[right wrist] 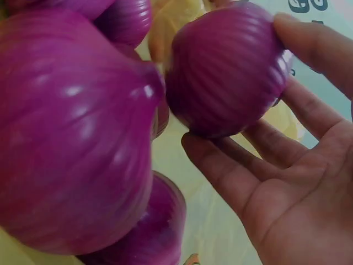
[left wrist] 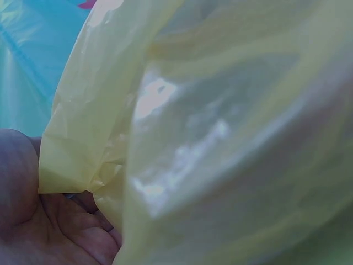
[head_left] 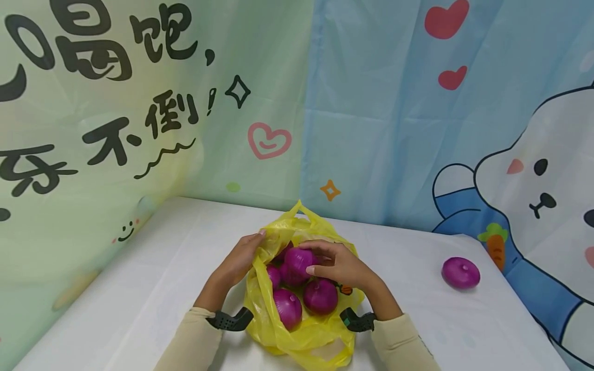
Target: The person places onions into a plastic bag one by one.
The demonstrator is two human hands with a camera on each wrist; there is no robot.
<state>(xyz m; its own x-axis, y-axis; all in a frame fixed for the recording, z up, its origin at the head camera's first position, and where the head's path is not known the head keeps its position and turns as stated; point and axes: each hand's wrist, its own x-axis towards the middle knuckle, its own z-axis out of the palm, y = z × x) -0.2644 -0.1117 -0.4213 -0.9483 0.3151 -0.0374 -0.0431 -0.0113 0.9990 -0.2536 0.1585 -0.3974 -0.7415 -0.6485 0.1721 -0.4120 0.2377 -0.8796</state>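
A yellow plastic bag (head_left: 266,335) stands on the white table with its mouth spread, and several purple-red onions lie inside. My left hand (head_left: 238,260) pinches the bag's left rim between thumb and fingers; in the left wrist view the thin film (left wrist: 83,138) covers part of that hand. Inside the mouth, my right hand (head_left: 341,265) holds one onion (right wrist: 223,69), its thumb and fingertips spread around it. Close by are a large onion (right wrist: 77,132) and, nearer me, two others, one at the left (head_left: 287,309) and one at the right (head_left: 320,296).
A single onion (head_left: 461,273) lies on the white tabletop (head_left: 399,299) to the right, outside the bag. Behind the table hangs a printed cloth backdrop (head_left: 362,113) with hearts, lettering and a cartoon bear. Each wrist wears a dark camera band.
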